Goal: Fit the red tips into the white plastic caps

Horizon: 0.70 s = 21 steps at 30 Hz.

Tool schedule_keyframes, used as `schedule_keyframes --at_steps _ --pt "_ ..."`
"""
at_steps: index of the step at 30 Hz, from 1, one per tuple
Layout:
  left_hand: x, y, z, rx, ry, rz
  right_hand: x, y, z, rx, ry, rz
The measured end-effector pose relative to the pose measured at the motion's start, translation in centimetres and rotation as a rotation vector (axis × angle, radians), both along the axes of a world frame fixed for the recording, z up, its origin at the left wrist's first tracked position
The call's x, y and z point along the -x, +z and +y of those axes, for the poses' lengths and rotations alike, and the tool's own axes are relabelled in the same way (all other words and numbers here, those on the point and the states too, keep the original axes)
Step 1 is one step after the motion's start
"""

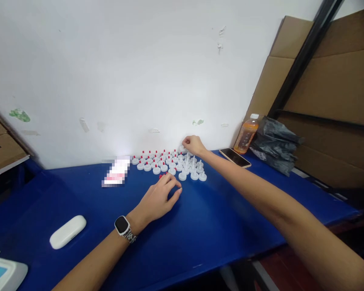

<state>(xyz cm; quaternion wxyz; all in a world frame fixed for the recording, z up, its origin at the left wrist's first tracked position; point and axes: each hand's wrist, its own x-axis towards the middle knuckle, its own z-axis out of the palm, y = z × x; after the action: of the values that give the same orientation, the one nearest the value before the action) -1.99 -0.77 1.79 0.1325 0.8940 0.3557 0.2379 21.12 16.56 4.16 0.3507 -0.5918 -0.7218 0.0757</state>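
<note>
Item one: white caps [170, 163], many with red tips, set in close rows on the blue table [218, 226] against the white wall [124, 68]. We count them as a cluster only; individual numbers are too small to tell.

Item two: our right hand [193, 144], reaching to the far edge of the cluster at about 1 o'clock from its middle. Its fingertips are pinched on one white cap [183, 148] in the back row.

Item three: our left hand [158, 199], palm down at 6 o'clock of the cluster, fingers curled loosely over the table. Small red pieces [163, 176] lie just beside its fingertips; we cannot tell whether it grips one. A watch [122, 225] sits on that wrist.

Item four: a blurred white and pink packet [116, 171] at 9 o'clock of the caps, just beside them.

Item five: a white oblong case [68, 231] at 8 o'clock, well apart.

Item six: a phone [234, 157] lying flat at 3 o'clock, with an orange drink bottle [246, 135] upright behind it and a crumpled black bag [276, 145] beside the bottle.

Item seven: brown cardboard [330, 81] leaning at the right.
</note>
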Motion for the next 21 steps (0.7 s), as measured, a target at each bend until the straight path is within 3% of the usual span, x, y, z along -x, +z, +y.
schedule_keyframes --at_steps 13,21 --pt "0.7 -0.1 0.1 -0.001 0.011 0.003 1.5 -1.7 2.3 0.126 0.065 -0.158" --pt "0.8 -0.1 0.3 -0.014 0.031 0.005 -1.8 -0.3 0.4 0.061 -0.054 -0.046"
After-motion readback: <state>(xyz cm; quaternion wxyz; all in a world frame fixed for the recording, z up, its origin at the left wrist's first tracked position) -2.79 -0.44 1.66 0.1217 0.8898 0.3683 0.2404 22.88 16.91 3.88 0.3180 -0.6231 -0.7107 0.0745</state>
